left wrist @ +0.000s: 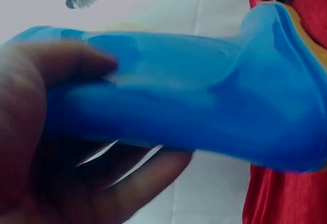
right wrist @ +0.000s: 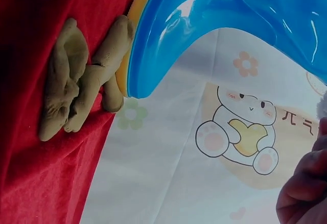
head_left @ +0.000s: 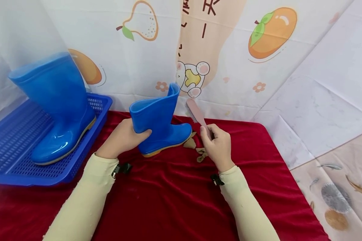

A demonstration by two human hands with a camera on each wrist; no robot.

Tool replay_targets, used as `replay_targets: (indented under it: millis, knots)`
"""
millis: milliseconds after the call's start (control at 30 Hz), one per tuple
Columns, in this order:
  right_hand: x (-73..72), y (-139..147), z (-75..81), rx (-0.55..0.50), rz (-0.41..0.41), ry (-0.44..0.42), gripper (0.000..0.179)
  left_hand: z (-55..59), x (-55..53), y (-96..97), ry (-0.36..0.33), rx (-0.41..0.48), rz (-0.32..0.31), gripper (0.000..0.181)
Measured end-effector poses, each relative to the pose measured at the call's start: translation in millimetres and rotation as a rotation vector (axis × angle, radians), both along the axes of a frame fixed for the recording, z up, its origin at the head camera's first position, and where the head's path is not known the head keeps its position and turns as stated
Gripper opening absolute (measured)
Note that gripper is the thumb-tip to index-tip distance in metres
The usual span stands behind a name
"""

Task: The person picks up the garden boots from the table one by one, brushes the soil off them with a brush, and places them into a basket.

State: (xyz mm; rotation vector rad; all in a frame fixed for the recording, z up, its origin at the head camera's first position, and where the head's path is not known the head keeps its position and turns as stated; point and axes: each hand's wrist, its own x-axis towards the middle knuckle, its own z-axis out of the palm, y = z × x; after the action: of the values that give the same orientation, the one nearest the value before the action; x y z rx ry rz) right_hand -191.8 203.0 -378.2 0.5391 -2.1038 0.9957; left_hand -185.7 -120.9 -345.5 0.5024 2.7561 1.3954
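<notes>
A blue rubber boot with a yellowish sole stands with its toe pointing right. My left hand grips its shaft from the left, thumb on the near side; the left wrist view shows the fingers passing under the boot. In my right hand is a pink-handled brush, bristles facing left toward the boot and apart from it. Brownish clay-like lumps lie by the toe; up close, several elongated pieces sit against or right beside the sole.
At the left, a blue plastic basket holds a second blue boot, upright. Red velvety cloth covers the table. A white printed curtain hangs close behind it.
</notes>
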Motion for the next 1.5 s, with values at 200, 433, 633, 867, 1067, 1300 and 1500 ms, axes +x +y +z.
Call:
replay_targets:
  millis: [200,433,633,867,1067,1300,1500]
  knots:
    - [-1.5,-1,-0.2,0.007,-0.015,0.009,0.023,-5.3,-2.3,1.3,0.081,0.006,0.134,0.052]
    - [-2.2,0,-0.5,0.011,-0.025,0.004,0.023,-7.2,-6.3,5.5,0.153,-0.007,0.208,0.034]
    - [-4.3,2,-1.7,0.005,-0.032,0.017,0.023,-3.3,-4.5,6.6,0.184,0.016,0.238,0.034]
    - [-5.6,3,-2.6,0.002,-0.035,0.016,0.023,5.5,3.6,6.6,0.219,0.048,0.234,0.045]
    - [-5.3,3,-2.1,0.005,-0.052,-0.004,0.025,9.2,6.0,5.5,0.326,0.094,0.275,0.04]
    - [-5.5,4,-2.5,0.061,-0.117,-0.159,0.025,12.9,5.5,7.3,0.38,0.034,0.328,0.025]
    - [-5.9,7,-7.3,0.205,-0.192,-0.369,0.024,14.0,5.9,7.4,0.353,0.004,0.385,0.034]
